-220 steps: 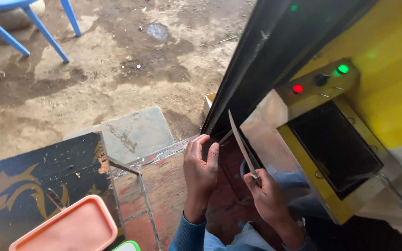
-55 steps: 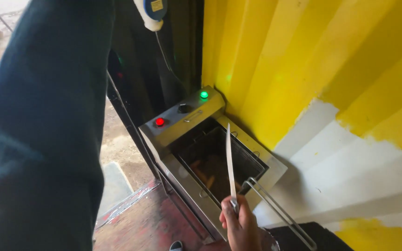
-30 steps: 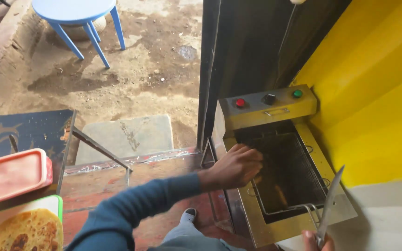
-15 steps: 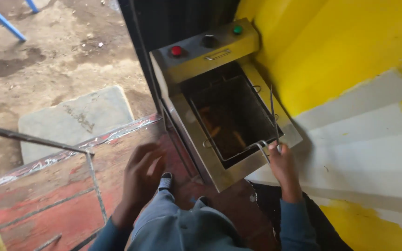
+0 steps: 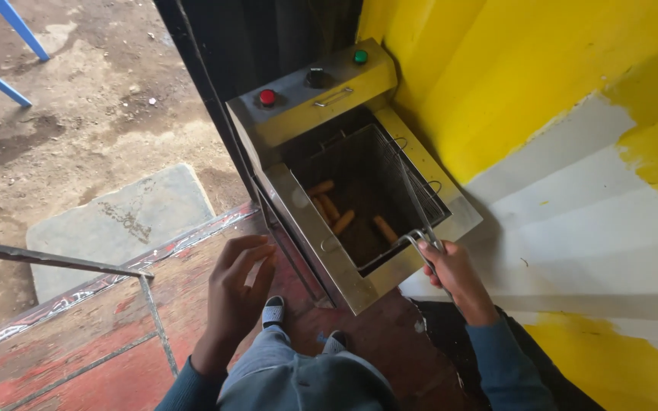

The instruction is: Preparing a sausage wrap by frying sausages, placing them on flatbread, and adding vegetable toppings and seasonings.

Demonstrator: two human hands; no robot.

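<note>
Two hands: right hand (image 5: 451,274) fingers grasping fry basket (image 5: 367,190) handle; left hand (image 5: 239,285) released above red floor (image 5: 78,342).

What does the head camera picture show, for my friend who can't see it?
A person's right hand grips the wire handle of a frying basket sitting in a metal deep fryer, with a few sausages inside. Their left hand hovers open beside the fryer, above a red floor. A yellow wall stands behind.
</note>
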